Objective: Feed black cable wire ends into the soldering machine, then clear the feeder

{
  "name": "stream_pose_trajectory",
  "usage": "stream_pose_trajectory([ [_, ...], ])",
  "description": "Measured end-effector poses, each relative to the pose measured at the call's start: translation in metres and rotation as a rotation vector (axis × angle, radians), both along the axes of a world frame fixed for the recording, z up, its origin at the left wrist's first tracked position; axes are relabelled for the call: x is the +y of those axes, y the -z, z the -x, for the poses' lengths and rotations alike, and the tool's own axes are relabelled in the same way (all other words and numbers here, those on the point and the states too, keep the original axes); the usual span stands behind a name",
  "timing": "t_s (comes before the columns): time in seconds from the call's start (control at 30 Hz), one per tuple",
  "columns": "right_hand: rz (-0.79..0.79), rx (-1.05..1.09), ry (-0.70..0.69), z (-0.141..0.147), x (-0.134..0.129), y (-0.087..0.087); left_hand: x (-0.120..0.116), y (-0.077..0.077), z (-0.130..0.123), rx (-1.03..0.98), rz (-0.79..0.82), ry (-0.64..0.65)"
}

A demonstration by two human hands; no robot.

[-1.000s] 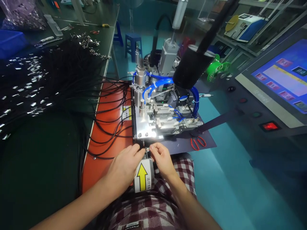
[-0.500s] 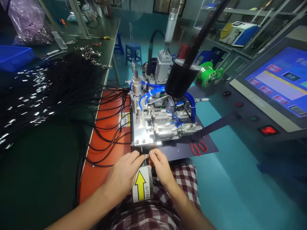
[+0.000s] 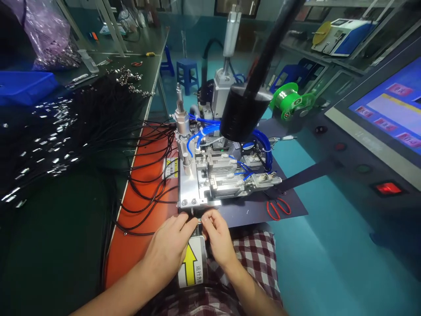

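Observation:
My left hand point(image 3: 171, 239) is closed, its thumb and fingertips pinching at the front edge of the machine point(image 3: 190, 191). Opposite it, my right hand point(image 3: 215, 232) is closed too, thumb against forefinger. Between the two sets of fingertips a small shiny metal piece point(image 3: 199, 220) shows, like a cable's end connector; most of it is covered by my fingers. Both hands sit over a narrow metal track point(image 3: 195, 231), just above a white plate with a yellow arrow point(image 3: 190, 265). Black cables point(image 3: 140, 230) run across the orange mat toward my left hand and the machine's left side.
A heap of black cables with metal ends point(image 3: 98, 105) covers the left bench, by a blue bin point(image 3: 26, 85). Red-handled scissors point(image 3: 279, 209) lie right of the machine. A black cylinder point(image 3: 245, 112) hangs overhead. Beyond are a green spool point(image 3: 291, 101) and a control panel point(image 3: 371, 149).
The view has shifted slightly, so the scene sits a little lower. Both hands stay together at the track, with the right fingertips a touch closer to the left.

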State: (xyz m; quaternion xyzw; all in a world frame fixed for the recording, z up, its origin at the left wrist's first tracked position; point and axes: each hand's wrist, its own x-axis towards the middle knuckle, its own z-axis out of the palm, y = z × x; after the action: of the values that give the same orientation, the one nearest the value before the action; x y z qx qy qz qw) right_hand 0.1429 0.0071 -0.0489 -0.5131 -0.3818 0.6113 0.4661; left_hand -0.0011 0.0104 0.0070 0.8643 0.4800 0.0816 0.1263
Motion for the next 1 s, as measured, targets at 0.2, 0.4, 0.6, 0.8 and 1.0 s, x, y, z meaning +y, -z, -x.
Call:
stream_pose_trajectory([
  [0.2, 0.009, 0.032, -0.027, -0.002, -0.001, 0.001, -0.031, 0.016, 0.036, -0.112, -0.093, -0.131],
  [0.4, -0.001, 0.06, -0.009, 0.0, 0.001, 0.002, -0.061, 0.023, 0.053, 0.187, -0.234, -0.256],
  [0.6, 0.011, 0.057, 0.007, -0.006, 0.001, 0.006, -0.056, 0.018, 0.048, 0.267, -0.232, -0.26],
  [0.8, 0.02, 0.012, 0.113, -0.024, -0.008, 0.008, -0.06, 0.018, 0.051, 0.255, -0.231, -0.262],
  [1.0, 0.02, -0.02, 0.144, -0.031, -0.014, 0.006, -0.024, 0.01, 0.043, 0.222, -0.162, -0.285],
])
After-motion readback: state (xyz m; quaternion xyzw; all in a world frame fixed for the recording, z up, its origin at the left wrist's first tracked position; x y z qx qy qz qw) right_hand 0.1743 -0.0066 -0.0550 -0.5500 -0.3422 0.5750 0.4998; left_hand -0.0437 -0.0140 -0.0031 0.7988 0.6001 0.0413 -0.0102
